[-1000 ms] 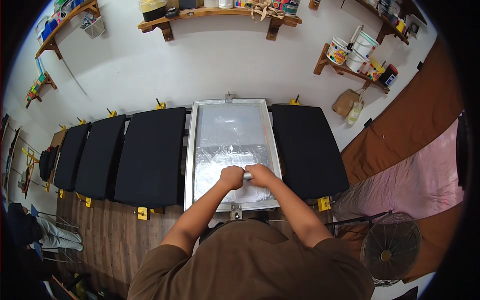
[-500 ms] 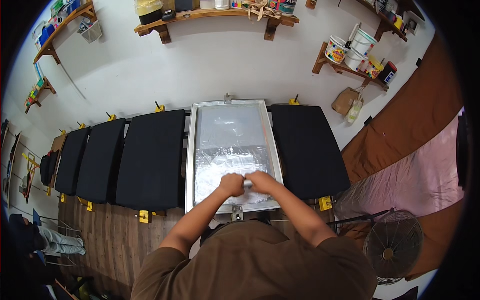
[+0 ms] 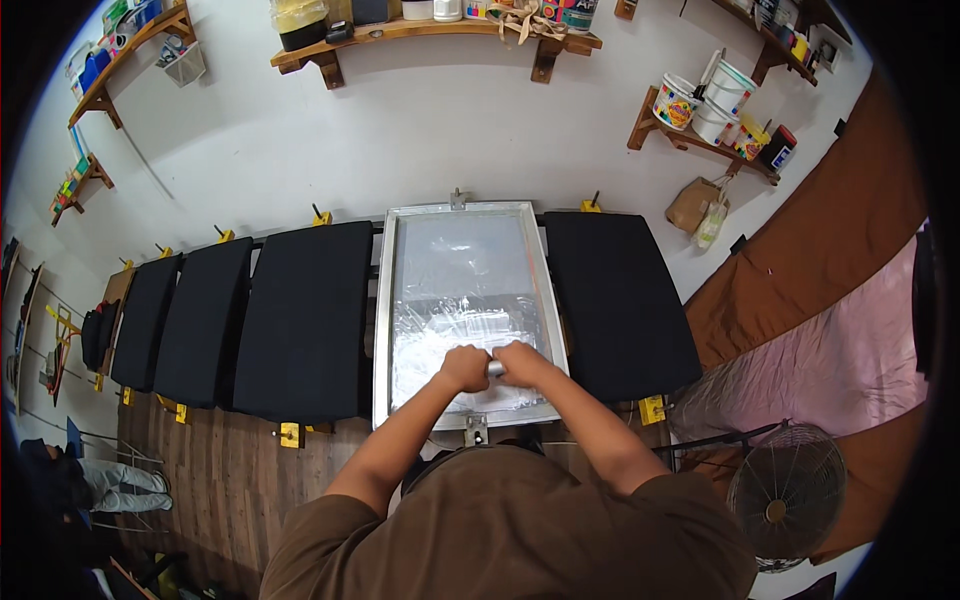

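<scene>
A silk-screen frame (image 3: 384, 300) with a silver metal rim lies straight in front of me. Its grey mesh carries glossy, crinkled-looking shine over the nearer half. Both my hands are closed over the near part of this mesh, side by side. My left hand (image 3: 466, 369) and my right hand (image 3: 522, 364) grip a squeegee (image 3: 495, 369), of which only a short silvery piece of handle shows between the fists. Its blade is hidden under my hands. Metal clamps hold the frame at its far end (image 3: 458, 199) and near end (image 3: 476, 432).
Black-covered printing boards stand left (image 3: 305, 315) and right (image 3: 620, 300) of the frame, with yellow brackets (image 3: 290, 435) at their ends. A shelf (image 3: 430, 35) with tubs is on the wall. A fan (image 3: 785, 495) stands at the right; a person (image 3: 95, 478) is at far left.
My hands stay closed on the squeegee at nearly the same spot on the mesh. The whole view has shifted very slightly.
</scene>
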{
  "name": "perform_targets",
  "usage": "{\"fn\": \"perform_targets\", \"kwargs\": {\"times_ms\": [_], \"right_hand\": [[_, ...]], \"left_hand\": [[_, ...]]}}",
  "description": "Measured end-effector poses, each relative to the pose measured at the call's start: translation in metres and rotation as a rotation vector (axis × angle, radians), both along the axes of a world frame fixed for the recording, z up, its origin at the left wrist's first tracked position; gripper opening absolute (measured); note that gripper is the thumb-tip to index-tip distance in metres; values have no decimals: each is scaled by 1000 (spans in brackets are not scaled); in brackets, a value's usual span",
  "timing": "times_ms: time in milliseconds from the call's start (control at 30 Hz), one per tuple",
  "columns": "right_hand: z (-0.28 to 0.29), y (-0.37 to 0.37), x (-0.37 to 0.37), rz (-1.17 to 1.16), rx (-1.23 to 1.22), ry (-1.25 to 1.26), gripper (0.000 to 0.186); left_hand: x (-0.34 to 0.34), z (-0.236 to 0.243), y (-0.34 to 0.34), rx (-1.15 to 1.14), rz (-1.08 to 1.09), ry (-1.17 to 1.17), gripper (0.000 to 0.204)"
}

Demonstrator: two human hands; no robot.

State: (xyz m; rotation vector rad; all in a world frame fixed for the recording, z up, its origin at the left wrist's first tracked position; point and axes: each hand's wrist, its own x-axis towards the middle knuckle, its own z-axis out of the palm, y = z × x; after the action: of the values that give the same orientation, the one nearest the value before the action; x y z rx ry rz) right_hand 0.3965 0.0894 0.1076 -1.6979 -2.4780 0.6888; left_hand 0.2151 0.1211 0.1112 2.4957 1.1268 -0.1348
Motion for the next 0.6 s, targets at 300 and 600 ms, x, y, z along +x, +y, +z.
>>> {"fn": "perform_targets", "kwargs": {"times_ms": [300, 600], "right_hand": [[13, -27, -1, 21, -153, 65, 32], [-5, -2, 2, -98, 228, 244, 26]], "left_hand": [[-4, 13, -19, -179, -63, 59, 31], [2, -13, 0, 191, 45, -228, 25]]}}
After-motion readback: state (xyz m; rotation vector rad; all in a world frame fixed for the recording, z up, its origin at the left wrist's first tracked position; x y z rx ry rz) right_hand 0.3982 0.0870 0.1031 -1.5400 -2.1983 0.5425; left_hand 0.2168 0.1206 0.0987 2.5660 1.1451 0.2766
